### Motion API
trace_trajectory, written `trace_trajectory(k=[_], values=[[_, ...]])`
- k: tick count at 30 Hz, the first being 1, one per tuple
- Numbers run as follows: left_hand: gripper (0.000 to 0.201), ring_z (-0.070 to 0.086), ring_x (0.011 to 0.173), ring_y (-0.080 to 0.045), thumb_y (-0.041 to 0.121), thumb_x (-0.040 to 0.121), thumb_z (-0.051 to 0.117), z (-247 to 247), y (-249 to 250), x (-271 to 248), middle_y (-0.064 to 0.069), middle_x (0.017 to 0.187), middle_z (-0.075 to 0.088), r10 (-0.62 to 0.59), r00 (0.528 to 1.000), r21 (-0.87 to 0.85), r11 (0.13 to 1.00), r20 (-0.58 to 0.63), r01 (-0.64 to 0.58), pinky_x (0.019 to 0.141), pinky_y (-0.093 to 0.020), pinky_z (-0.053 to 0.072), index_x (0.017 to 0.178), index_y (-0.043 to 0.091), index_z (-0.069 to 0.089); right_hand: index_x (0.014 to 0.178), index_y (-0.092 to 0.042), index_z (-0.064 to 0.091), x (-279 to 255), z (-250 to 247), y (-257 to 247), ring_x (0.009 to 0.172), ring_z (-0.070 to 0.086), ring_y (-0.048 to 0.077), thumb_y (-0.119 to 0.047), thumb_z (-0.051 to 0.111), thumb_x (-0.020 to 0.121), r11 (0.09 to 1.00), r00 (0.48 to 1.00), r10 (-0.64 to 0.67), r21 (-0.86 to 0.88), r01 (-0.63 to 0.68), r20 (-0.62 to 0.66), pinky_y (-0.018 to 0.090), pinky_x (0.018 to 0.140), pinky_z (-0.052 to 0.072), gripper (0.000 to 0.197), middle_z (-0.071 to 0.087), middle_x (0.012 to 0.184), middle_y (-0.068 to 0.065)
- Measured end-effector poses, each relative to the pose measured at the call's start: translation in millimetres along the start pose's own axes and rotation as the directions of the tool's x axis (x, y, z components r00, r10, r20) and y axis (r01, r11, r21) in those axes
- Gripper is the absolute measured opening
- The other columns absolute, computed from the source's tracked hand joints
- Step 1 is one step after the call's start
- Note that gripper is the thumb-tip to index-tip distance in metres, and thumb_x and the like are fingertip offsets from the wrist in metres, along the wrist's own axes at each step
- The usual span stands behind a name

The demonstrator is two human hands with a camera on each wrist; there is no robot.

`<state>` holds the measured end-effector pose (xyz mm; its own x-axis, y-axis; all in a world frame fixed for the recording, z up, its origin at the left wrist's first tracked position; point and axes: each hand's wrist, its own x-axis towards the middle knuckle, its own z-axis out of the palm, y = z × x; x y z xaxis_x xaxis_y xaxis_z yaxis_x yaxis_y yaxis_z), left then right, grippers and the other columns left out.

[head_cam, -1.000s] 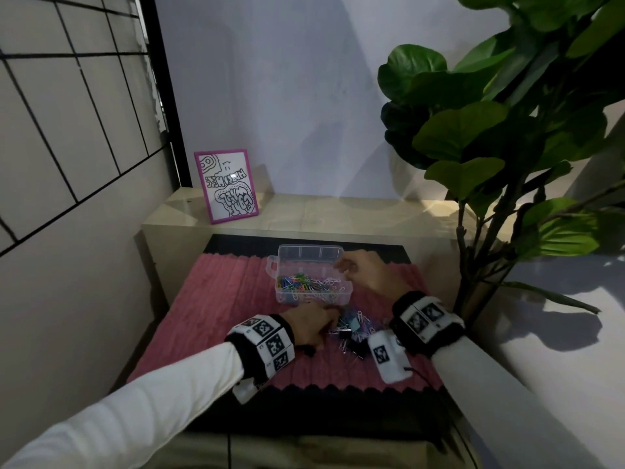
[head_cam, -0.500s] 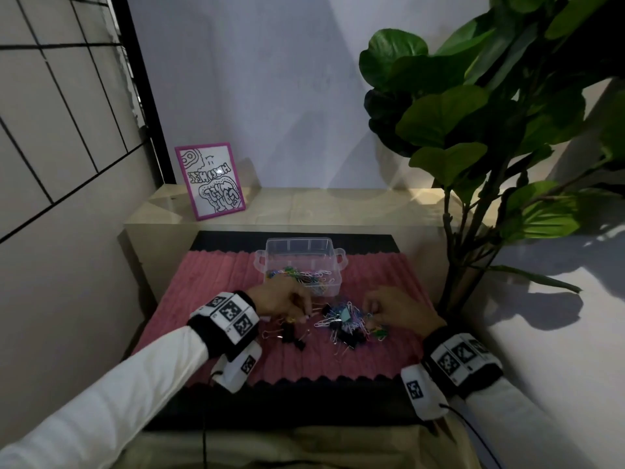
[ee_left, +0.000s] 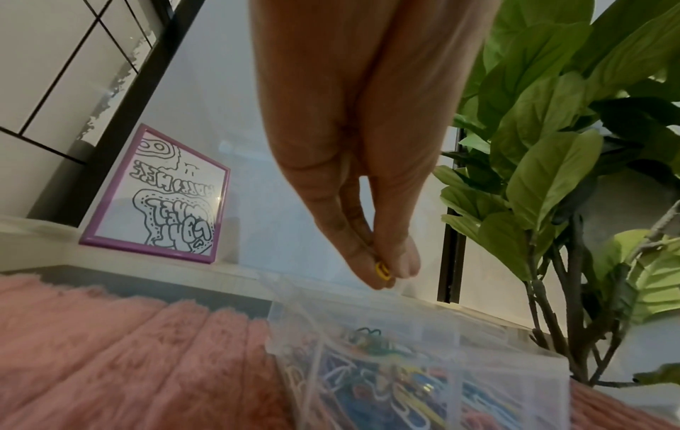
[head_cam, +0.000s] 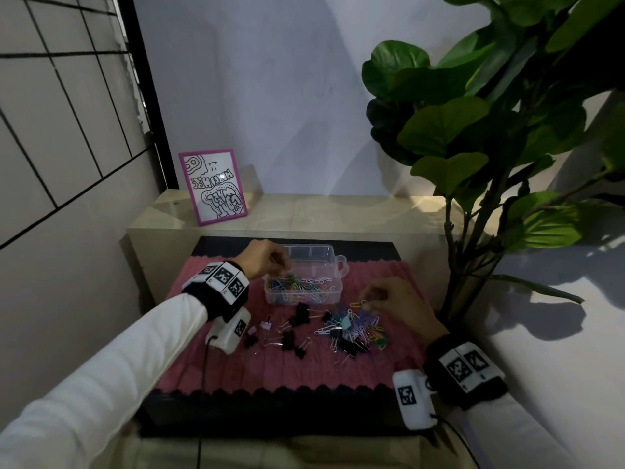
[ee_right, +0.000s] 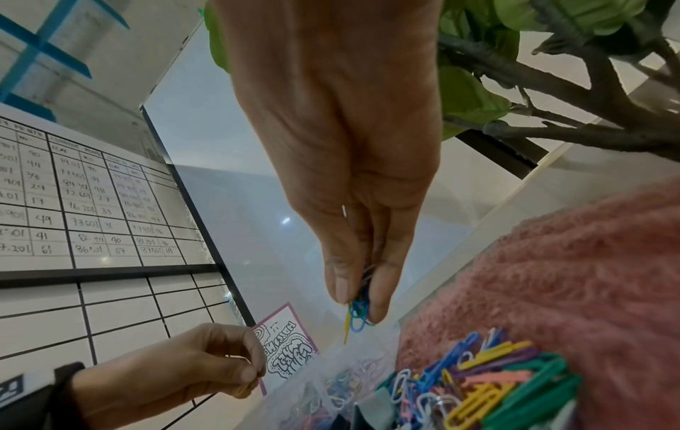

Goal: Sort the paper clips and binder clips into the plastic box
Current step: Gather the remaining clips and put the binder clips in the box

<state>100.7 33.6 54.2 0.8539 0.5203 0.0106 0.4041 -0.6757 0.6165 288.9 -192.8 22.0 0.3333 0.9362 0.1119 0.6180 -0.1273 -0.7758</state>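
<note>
A clear plastic box (head_cam: 334,265) sits on the pink mat (head_cam: 236,367), its front part full of coloured paper clips (head_cam: 297,286). My left hand (head_cam: 282,264) hovers over the box's left side and pinches a yellow paper clip (ee_left: 382,270). A loose pile of paper clips and binder clips (head_cam: 355,328) lies in front of the box. Above that pile my right hand (head_cam: 370,297) pinches a small bunch of blue and yellow paper clips (ee_right: 359,315). Black binder clips (head_cam: 291,338) are scattered left of the pile.
A purple-framed drawing (head_cam: 213,187) leans on the beige ledge (head_cam: 321,211) behind the mat. A large leafy plant (head_cam: 490,130) stands at the right, its stem close to my right hand. A gridded board (head_cam: 61,113) covers the left wall.
My left hand rose from the mat to above the box with a yellow clip. My right hand came back from the box to the pile and picked up clips.
</note>
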Motion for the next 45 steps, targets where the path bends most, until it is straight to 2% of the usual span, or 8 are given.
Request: trace_trajectory(k=[8, 13, 16, 26, 33, 38, 42, 45], values=[[0.013, 0.064, 0.071, 0.002, 0.0, 0.08, 0.063, 3, -3, 5, -0.006, 0.089, 0.071, -0.001, 1.0, 0.154, 0.988, -0.006, 0.002, 0.064, -0.003, 0.046, 0.089, 0.003, 0.071, 0.077, -0.011, 0.071, 0, -1, 2, 0.059, 0.059, -0.012, 0.0, 0.071, 0.073, 1.0, 0.998, 0.023, 0.016, -0.022, -0.064, 0.001, 0.059, 0.042, 0.011, 0.067, 0.071, -0.006], [0.018, 0.065, 0.098, -0.019, 0.01, 0.081, 0.062, 19, 5, 17, -0.001, 0.102, 0.071, -0.055, 0.983, 0.396, 0.918, 0.173, -0.018, 0.09, -0.033, 0.051, 0.096, 0.018, 0.07, 0.081, -0.016, 0.071, 2, -3, 7, 0.065, 0.062, -0.01, -0.001, 0.071, 0.073, 0.999, 0.998, 0.035, 0.04, -0.032, -0.059, 0.004, 0.064, 0.045, 0.017, 0.068, 0.076, -0.01], [0.023, 0.059, 0.107, -0.017, 0.011, 0.086, 0.054, 31, 18, 19, 0.002, 0.114, 0.065, -0.038, 0.962, 0.466, 0.88, 0.269, -0.095, 0.083, -0.022, 0.039, 0.105, 0.018, 0.065, 0.091, -0.016, 0.068, 3, -3, 11, 0.068, 0.063, -0.01, -0.004, 0.072, 0.074, 0.999, 0.999, 0.036, 0.019, -0.035, -0.041, 0.004, 0.067, 0.046, 0.021, 0.067, 0.078, -0.01], [0.021, 0.055, 0.095, -0.023, 0.01, 0.086, 0.051, 34, 13, 19, -0.005, 0.109, 0.055, 0.129, 0.915, 0.508, 0.798, 0.381, -0.324, 0.083, -0.043, 0.052, 0.104, 0.02, 0.053, 0.067, -0.032, 0.064, 2, -2, 14, 0.073, 0.065, -0.002, -0.01, 0.074, 0.073, 1.0, 0.994, 0.014, 0.014, -0.013, -0.105, 0.014, 0.072, 0.049, 0.025, 0.071, 0.076, -0.008], [0.018, 0.055, 0.092, -0.021, 0.003, 0.079, 0.054, 30, 17, 26, -0.009, 0.106, 0.057, 0.164, 0.866, 0.453, 0.797, 0.473, -0.399, 0.083, -0.036, 0.048, 0.093, 0.011, 0.062, 0.074, -0.02, 0.066, 8, -4, -4, 0.074, 0.066, 0.011, -0.004, 0.074, 0.071, 0.989, 0.995, 0.033, 0.148, -0.019, -0.094, 0.025, 0.074, 0.053, 0.018, 0.07, 0.077, -0.002], [0.009, 0.055, 0.08, -0.01, 0.012, 0.081, 0.061, 19, 14, 24, 0.0, 0.09, 0.066, 0.184, 0.945, 0.329, 0.905, 0.269, -0.27, 0.075, -0.028, 0.045, 0.091, 0.011, 0.06, 0.082, 0.0, 0.069, 33, 0, -25, 0.071, 0.064, -0.003, 0.0, 0.069, 0.076, 0.979, 0.996, 0.003, 0.203, 0.015, -0.087, 0.009, 0.069, 0.049, 0.006, 0.069, 0.078, 0.001], [0.015, 0.059, 0.078, -0.008, 0.009, 0.081, 0.064, 5, 18, -4, 0.003, 0.088, 0.066, 0.243, 0.97, 0.171, 0.955, 0.005, -0.24, 0.067, -0.009, 0.042, 0.096, 0.012, 0.062, 0.087, 0.006, 0.067, 71, 16, -31, 0.058, 0.064, -0.004, 0.002, 0.065, 0.08, 0.986, 0.997, 0.046, 0.162, -0.036, -0.056, 0.009, 0.06, 0.051, 0.007, 0.067, 0.078, 0.012], [0.013, 0.059, 0.076, -0.004, 0.011, 0.082, 0.064, 10, 18, -36, 0.002, 0.089, 0.069, 0.247, 0.964, 0.173, 0.949, 0.104, -0.262, 0.063, 0.0, 0.04, 0.094, 0.012, 0.064, 0.09, 0.002, 0.069, 87, 27, -37, 0.076, 0.068, 0.007, 0.003, 0.059, 0.084, 0.999, 0.999, 0.043, 0.005, -0.043, 0.024, 0.015, 0.071, 0.053, 0.011, 0.07, 0.093, 0.016]])
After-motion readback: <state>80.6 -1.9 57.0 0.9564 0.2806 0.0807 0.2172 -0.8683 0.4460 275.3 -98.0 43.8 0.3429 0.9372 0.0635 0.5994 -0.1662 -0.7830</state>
